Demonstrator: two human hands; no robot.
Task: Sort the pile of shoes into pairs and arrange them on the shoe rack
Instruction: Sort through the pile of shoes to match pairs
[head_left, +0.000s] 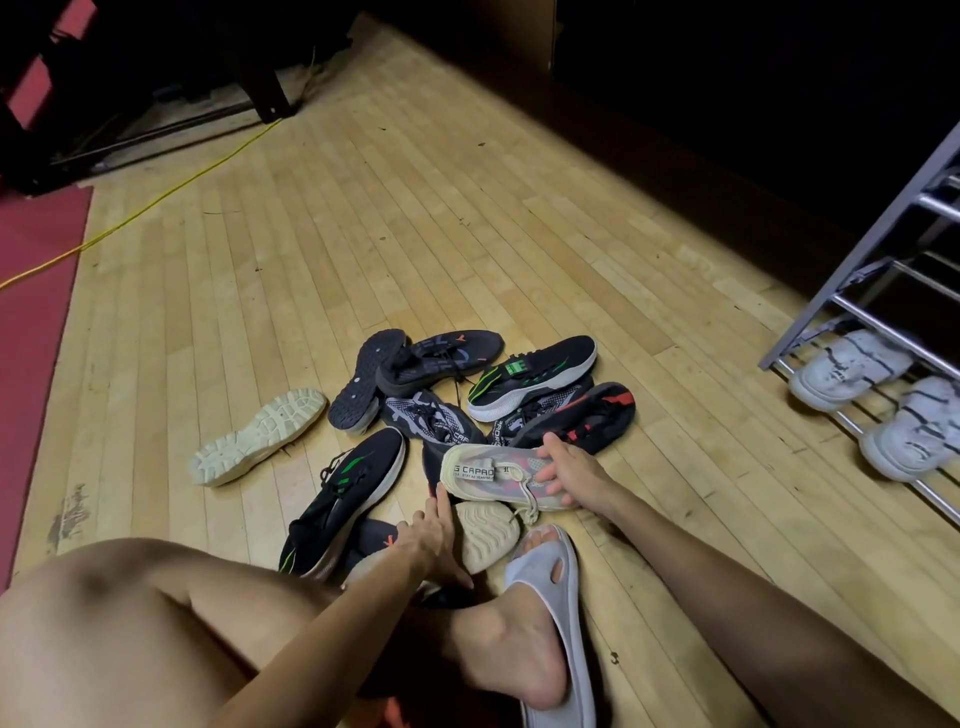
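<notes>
Shoe sorting: one pair racked, pile on floor

Shoes (467, 410) lie heaped on the wooden floor (363, 234), several overlapping, some sole-up. Rack (852, 291) stands at right, well apart from the heap, with one white pair (883, 400) on its lowest rails.

Right hand (566, 467): fingers curled over the toe end of a beige mesh shoe (498, 475) lying on top of the heap; appears to be a grip. Left hand (434, 535): fingers straight, pressing against a cream sole (488, 535) turned sole-up just below the mesh shoe. Possibly its mate; upper not visible, cannot confirm.

Another cream sole (260, 436) lies apart at left, which could also be the mate.

Risks, as judged:
- Mismatch, if pairing goes by sole colour alone.
- Laces of neighbouring dark shoes look tangled; lifting one may drag others.
- Person's slippered foot (540, 613) touches the heap and could scatter it.
</notes>
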